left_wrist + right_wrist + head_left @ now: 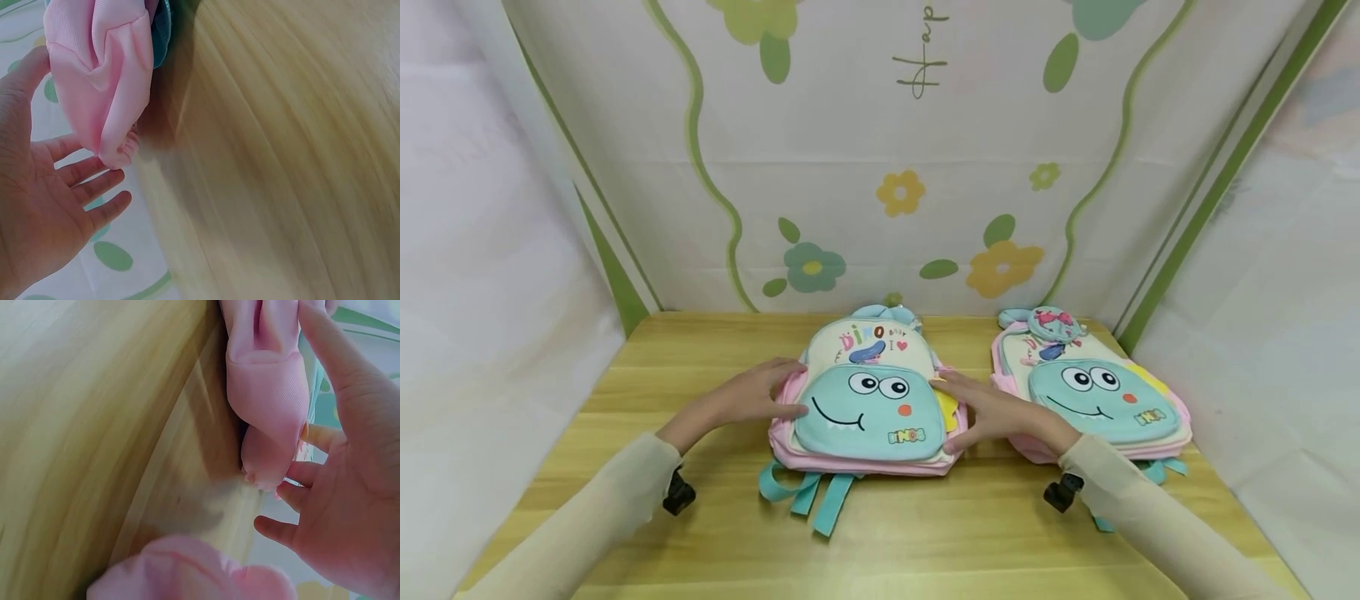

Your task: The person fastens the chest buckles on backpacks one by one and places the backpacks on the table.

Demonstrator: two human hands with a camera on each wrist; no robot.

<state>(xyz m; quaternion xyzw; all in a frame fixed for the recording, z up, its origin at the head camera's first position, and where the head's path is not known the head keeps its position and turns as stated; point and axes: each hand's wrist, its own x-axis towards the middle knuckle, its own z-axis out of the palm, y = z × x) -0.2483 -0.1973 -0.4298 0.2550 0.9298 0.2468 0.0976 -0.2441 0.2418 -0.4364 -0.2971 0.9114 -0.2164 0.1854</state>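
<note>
A child's backpack (872,408) with a light-blue dinosaur face, cream top and pink sides lies face up on the wooden table. At its left side is my left hand (756,396), thumb and spread fingers against the pink edge. My right hand (992,408) touches the opposite side, beside a yellow trim piece (947,408). In the left wrist view, the fingers reach along the pink side pocket (103,81). The right wrist view has extended fingers close around the other pink side pocket (269,394). Teal straps (827,504) stick out below the bag.
A second, matching backpack (1097,400) lies to the right, partly behind my right forearm, with a round teal pouch (1054,324) at its top. The wooden table (700,533) meets a floral cloth backdrop (865,225). White cloth walls flank both sides.
</note>
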